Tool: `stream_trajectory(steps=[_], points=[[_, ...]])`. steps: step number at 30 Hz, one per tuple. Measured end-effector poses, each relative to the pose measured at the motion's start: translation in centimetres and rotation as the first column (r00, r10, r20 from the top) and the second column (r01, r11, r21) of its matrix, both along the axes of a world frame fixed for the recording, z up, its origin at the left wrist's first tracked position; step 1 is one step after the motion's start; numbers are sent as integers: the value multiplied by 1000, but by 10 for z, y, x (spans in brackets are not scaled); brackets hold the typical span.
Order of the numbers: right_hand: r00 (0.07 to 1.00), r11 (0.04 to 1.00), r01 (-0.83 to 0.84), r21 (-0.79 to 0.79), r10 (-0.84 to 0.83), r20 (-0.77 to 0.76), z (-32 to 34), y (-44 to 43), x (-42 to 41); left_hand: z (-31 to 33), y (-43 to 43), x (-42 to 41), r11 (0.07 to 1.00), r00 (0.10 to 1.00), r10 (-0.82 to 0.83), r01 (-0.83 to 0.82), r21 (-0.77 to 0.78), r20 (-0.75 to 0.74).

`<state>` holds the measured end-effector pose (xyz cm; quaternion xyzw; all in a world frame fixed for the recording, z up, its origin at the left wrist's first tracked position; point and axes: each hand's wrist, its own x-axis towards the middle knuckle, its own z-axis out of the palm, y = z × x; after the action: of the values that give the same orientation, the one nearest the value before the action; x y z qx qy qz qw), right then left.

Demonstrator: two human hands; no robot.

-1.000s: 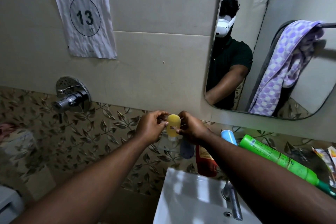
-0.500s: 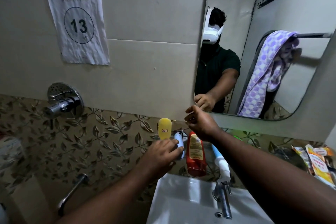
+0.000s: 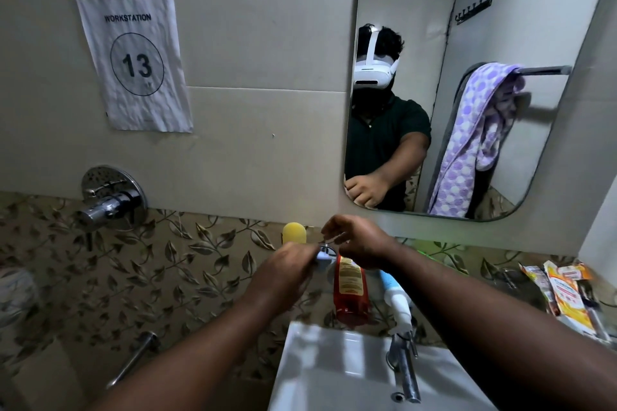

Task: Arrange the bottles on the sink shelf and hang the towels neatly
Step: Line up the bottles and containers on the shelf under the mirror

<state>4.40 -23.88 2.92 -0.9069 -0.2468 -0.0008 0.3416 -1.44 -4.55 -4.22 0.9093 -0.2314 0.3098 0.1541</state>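
A yellow bottle (image 3: 294,232) stands upright on the shelf above the sink, just behind my left hand (image 3: 287,269). My left hand is closed around a small pale-blue bottle (image 3: 322,258). My right hand (image 3: 357,241) hovers just right of it with fingers curled and apart, holding nothing. A red bottle (image 3: 349,290) stands under my right wrist, and a blue-and-white tube (image 3: 396,299) leans beside it. In the mirror, a purple dotted towel (image 3: 474,140) hangs bunched over a rail (image 3: 544,70).
The white sink (image 3: 337,374) and its chrome tap (image 3: 405,367) lie below the shelf. Sachets and packets (image 3: 564,294) are piled at the right. A chrome wall valve (image 3: 112,200) sticks out at the left. A workstation 13 sign (image 3: 133,53) hangs on the wall.
Both hands let go of the yellow bottle, which now stands on the shelf. My left hand moved to the small pale-blue bottle and closed on it; my right hand came down beside it.
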Motion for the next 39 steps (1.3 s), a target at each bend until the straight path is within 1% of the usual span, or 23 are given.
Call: stream_trajectory(steps=[3,5,7,10,13,15,17,20,22,25,30,32,34,37,39], points=[[997,998,-52,-36,50,-56,-5,1,2,16,-2,8,993,996,22,-32,-117,-87],[997,998,-47,-31,45,-66,-9,2,3,20,-3,13,985,992,25,-45,-164,-122],[1000,999,-3,-33,2,-31,-14,6,5,22,-3,17,980,991,30,-54,-191,-130],[995,995,79,-52,-76,65,-20,10,9,24,-3,21,972,991,43,-70,-225,-124],[988,990,117,-79,-108,110,-21,13,12,26,-3,23,970,991,64,-89,-228,-117],[988,988,122,-95,-112,107,-20,16,14,26,-2,23,973,992,73,-94,-208,-106],[988,986,125,-109,-114,101,-19,17,17,29,-1,23,983,993,90,-100,-152,-76],[987,983,131,-131,-116,110,-19,17,20,38,-3,23,988,989,150,-150,27,6],[985,981,131,-144,-113,127,-19,18,22,46,-4,24,974,980,198,-200,111,26],[982,977,126,-170,-99,160,-19,18,23,52,-4,27,959,972,230,-235,161,48],[974,962,160,-222,-117,194,-18,21,25,56,-1,35,965,975,197,-211,154,98],[970,957,170,-235,-121,209,-20,21,26,60,2,38,967,976,204,-214,138,79],[967,953,177,-244,-123,222,-20,20,26,64,7,41,970,973,228,-230,76,25],[965,950,199,-241,-146,220,-21,19,27,65,14,43,964,963,248,-256,-67,-104],[962,948,211,-238,-158,223,-21,19,27,62,18,45,955,949,235,-265,-130,-209]])
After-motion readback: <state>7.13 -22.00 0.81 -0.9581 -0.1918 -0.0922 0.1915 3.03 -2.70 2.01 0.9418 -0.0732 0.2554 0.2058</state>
